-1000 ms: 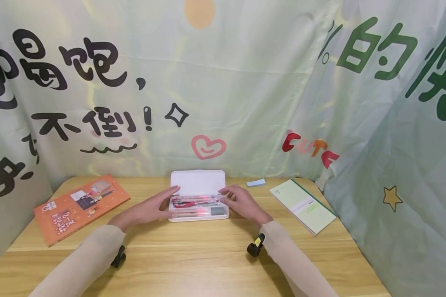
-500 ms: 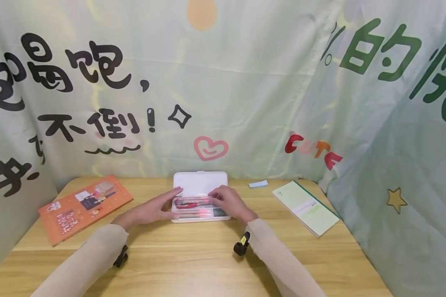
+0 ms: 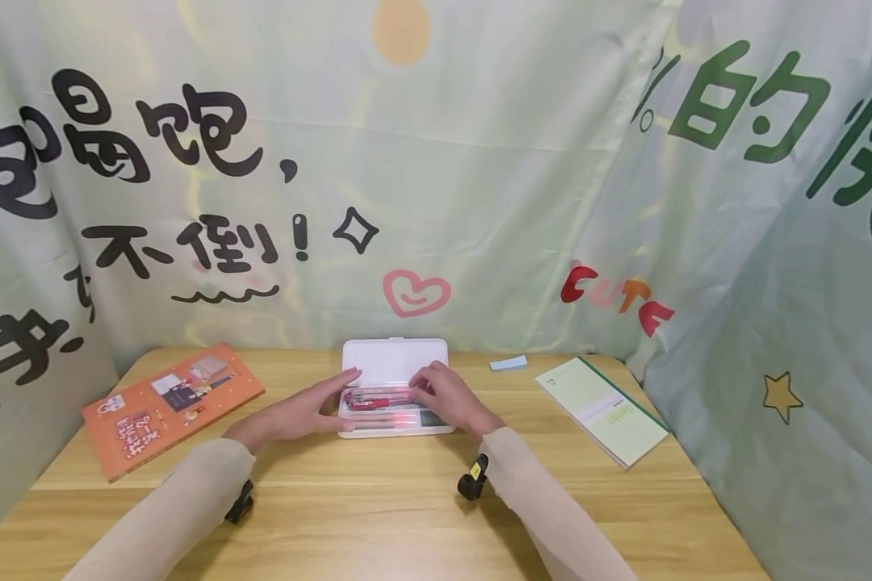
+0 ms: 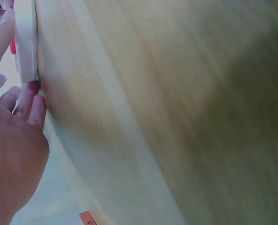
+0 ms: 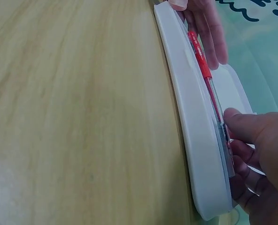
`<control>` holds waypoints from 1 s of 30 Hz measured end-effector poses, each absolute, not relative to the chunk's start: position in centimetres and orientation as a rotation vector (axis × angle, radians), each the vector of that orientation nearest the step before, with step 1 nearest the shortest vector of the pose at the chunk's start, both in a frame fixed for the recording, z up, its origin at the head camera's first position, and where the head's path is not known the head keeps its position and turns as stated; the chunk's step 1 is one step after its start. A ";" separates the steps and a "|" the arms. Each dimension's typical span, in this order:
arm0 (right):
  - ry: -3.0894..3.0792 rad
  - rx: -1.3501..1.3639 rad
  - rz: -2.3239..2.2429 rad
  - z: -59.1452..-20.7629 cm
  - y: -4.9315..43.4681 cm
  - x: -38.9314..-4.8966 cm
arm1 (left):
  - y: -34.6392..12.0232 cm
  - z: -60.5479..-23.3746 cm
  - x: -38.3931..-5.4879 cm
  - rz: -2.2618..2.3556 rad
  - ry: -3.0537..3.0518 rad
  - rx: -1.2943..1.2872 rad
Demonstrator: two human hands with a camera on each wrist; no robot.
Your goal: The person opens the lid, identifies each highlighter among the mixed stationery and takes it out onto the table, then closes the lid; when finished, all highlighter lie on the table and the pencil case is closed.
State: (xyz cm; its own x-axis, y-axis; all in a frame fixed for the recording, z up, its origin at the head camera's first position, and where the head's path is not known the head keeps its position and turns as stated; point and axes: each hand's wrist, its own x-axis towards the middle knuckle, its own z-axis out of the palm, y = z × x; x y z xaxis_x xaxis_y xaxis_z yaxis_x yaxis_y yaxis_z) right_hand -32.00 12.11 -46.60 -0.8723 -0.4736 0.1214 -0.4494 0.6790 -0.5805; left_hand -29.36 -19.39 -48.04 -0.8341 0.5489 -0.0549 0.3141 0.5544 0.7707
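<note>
An open white pencil case [image 3: 400, 434] lies at the table's back middle, its lid [image 3: 396, 360] raised behind it. Several pens lie in its rear compartment, among them a clear-barrelled pen with a red cap [image 5: 200, 56]. A slim stick and a dark grey block [image 3: 430, 418] sit in the front compartment. My left hand [image 3: 301, 413] spans the case's left end, its fairly straight fingers toward the lid and thumb by the front corner. My right hand [image 3: 456, 399] reaches over the right half; thumb and curled fingers pinch a pen's end, partly hidden.
An orange illustrated box or book [image 3: 174, 411] lies on the left of the wooden table [image 3: 363, 516]. To the right are a small pale blue strip [image 3: 509, 364] and a light green notebook [image 3: 603, 411]. Printed cloth [image 3: 480, 202] hangs behind and along both sides.
My right hand has moved left from the case's right edge to over the pens, and its fingers have closed in there. My left hand stays at the left end. The head view has shifted slightly.
</note>
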 end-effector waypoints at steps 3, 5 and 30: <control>2.850 -0.785 -0.939 -46.6 12.2 -32.0 | -19.3 -47.9 -29.3 1.150 2.507 0.720; 2.859 -0.790 -0.918 -46.5 12.2 -31.9 | -19.3 -47.9 -29.3 1.143 2.511 0.715; 2.867 -0.920 -0.789 -46.3 12.4 -31.7 | -19.4 -47.8 -29.3 1.145 2.505 0.705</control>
State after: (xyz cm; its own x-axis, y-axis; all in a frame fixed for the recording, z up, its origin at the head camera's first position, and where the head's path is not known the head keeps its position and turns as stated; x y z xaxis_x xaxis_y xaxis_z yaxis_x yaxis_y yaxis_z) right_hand -31.73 12.38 -46.31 -0.8247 -0.5520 0.1228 -0.5371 0.6968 -0.4754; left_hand -29.29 -19.44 -47.79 -0.8354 0.5460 -0.0640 0.3089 0.5626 0.7668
